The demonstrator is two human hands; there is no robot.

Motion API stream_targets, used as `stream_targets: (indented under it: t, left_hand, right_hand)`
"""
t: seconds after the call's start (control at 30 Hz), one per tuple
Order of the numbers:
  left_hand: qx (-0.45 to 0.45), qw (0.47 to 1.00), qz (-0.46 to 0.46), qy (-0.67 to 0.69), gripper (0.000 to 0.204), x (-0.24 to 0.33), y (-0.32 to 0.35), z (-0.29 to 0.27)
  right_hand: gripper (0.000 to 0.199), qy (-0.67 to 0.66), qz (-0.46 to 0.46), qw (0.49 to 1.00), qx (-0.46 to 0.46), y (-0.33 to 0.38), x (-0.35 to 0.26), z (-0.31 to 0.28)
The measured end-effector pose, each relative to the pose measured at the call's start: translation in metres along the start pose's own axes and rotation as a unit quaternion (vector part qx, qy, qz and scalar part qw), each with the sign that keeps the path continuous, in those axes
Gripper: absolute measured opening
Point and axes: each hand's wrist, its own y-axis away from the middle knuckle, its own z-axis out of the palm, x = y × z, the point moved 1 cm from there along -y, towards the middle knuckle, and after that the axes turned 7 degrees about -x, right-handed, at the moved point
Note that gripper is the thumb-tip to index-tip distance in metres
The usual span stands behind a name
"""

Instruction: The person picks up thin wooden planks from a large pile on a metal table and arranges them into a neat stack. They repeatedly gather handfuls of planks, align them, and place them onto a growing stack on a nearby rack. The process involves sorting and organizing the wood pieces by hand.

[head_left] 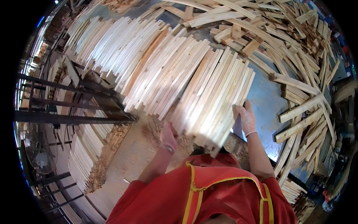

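A flat row of pale wooden strips (214,99) lies side by side in front of me, their near ends slightly uneven. Its left side is pressed by my left hand (169,136), which is partly smeared by motion. My right hand (246,117) grips the opposite side, thumb on top and fingers along the outer strip. Both hands wear thin, light gloves. Just left of this row, a narrow dark gap separates it from another row of wooden strips (167,71). The undersides of the strips and some fingertips are hidden.
More strips (119,48) continue to the far left. Loose boards (298,86) are heaped on the grey metal table (263,97) at right. Dark metal bars (71,118) jut in from the left, above stacked wood (91,149). Sawdust (151,130) covers the floor near my left hand.
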Motion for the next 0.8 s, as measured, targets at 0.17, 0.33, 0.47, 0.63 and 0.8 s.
stream_targets:
  t: [0.17, 0.33, 0.47, 0.63, 0.8]
  left_hand:
    - [-0.227, 0.695, 0.123, -0.671, 0.066, -0.014, 0.009, -0.015]
    - [-0.061, 0.686, 0.173, -0.704, 0.081, 0.075, -0.027, 0.146]
    - [-0.022, 0.608, 0.181, -0.772, 0.092, 0.049, -0.086, 0.214]
    - [-0.121, 0.853, 0.088, -0.5, 0.078, 0.042, -0.057, 0.239]
    - [-0.222, 0.839, 0.179, -0.463, 0.087, 0.047, -0.032, 0.265]
  right_hand:
    - [0.083, -0.159, -0.013, 0.987, 0.008, -0.009, -0.037, -0.038]
    - [0.087, 0.166, 0.041, 0.984, -0.055, -0.047, -0.039, -0.083]
    - [0.093, 0.345, 0.093, 0.92, -0.158, -0.067, -0.088, -0.079]
    - [0.071, 0.184, 0.06, 0.979, -0.061, -0.063, -0.064, -0.096]
    - [0.059, 0.083, -0.029, 0.996, 0.033, -0.051, -0.055, -0.125]
